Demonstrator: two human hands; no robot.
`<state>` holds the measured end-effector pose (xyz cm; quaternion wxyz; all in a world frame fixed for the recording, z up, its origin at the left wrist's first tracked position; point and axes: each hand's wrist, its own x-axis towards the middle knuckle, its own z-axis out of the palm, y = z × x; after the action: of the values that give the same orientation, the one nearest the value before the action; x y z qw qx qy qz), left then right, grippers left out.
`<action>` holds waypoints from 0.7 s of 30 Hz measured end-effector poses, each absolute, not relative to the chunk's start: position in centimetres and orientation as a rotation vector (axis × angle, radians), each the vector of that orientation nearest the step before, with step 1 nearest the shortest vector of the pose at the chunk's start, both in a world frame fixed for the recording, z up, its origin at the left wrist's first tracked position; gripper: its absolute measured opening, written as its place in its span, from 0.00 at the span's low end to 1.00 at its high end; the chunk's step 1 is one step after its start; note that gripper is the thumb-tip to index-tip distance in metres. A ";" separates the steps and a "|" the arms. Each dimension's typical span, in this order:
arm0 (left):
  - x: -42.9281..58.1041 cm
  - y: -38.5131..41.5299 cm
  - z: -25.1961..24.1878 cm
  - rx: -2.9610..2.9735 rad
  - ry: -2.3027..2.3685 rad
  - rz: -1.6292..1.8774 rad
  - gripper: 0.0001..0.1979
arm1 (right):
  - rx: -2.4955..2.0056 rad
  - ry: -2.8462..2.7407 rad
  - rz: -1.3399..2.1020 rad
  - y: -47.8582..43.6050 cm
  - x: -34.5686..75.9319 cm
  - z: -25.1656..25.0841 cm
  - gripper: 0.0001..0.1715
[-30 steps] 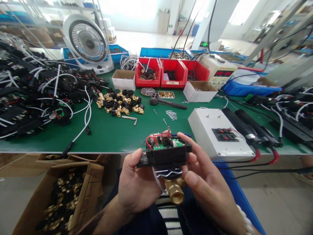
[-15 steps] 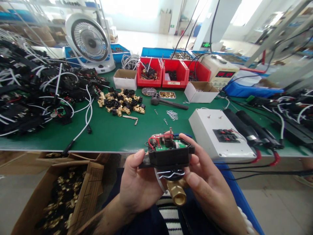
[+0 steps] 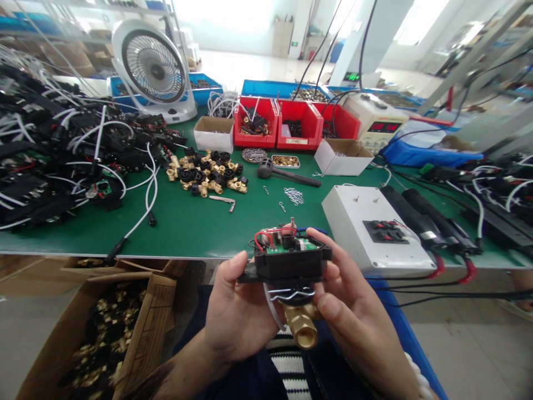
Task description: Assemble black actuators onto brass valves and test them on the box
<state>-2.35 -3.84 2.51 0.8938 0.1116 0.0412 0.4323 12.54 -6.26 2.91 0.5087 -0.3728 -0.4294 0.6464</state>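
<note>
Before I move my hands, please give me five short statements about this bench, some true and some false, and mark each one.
1. The left hand and the right hand hold a black plastic housing. True.
2. The gold-coloured brass fitting sits above the housing. False: the brass fitting is below the housing.
3. A green circuit board shows in the housing's open top. True.
4. The long-handled black mallet lies on the green tabletop. True.
5. The white round fan stands to the right of the mallet. False: the fan stands to its left.
</note>
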 end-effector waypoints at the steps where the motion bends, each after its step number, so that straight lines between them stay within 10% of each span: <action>1: -2.4 -3.9 2.5 0.231 0.083 0.902 0.17 | -0.900 -1.034 1.556 -6.3 12.5 2.9 0.32; 10: -2.1 -4.3 2.1 0.285 0.103 1.025 0.20 | -0.943 -1.245 1.380 -5.8 13.7 1.8 0.36; 21: -4.3 -2.6 4.3 0.571 0.313 1.169 0.26 | -1.318 -2.381 0.797 -3.2 19.2 -8.7 0.17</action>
<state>-4.26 -2.60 4.30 0.7843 0.2649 0.1452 0.5419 19.18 -3.23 -8.75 0.1523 -0.4594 -0.8298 0.2777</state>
